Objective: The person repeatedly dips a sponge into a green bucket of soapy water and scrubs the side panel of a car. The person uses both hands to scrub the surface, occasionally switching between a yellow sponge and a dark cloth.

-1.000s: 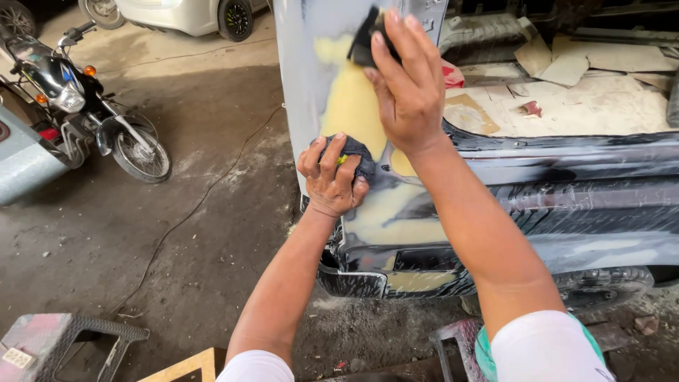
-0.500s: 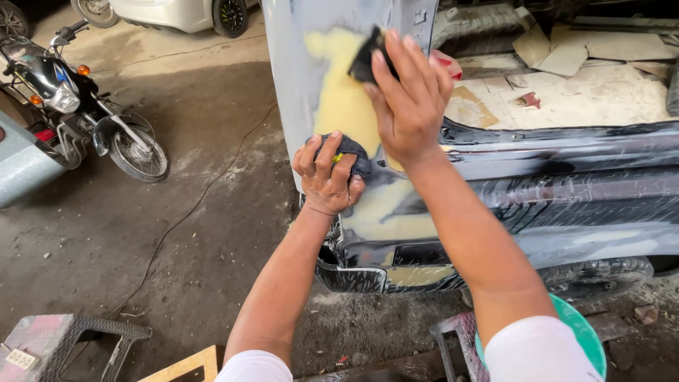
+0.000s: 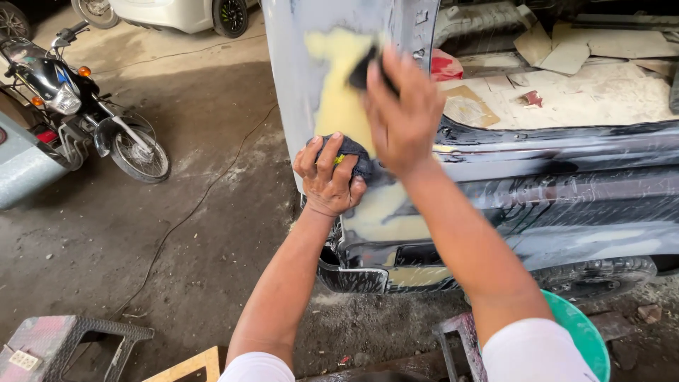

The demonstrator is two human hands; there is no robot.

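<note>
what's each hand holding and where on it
Left hand balls a dark wet cloth in its palm; right hand presses a dark sanding block from behind.

One view only, worn on my head, looking steeply down and forward, close over my fingers; car panel just beyond them, floor below left.

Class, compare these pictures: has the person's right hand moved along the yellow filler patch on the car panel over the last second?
Cannot tell: the right hand stays near the top of the yellow filler patch, and the camera itself shifts.
</note>
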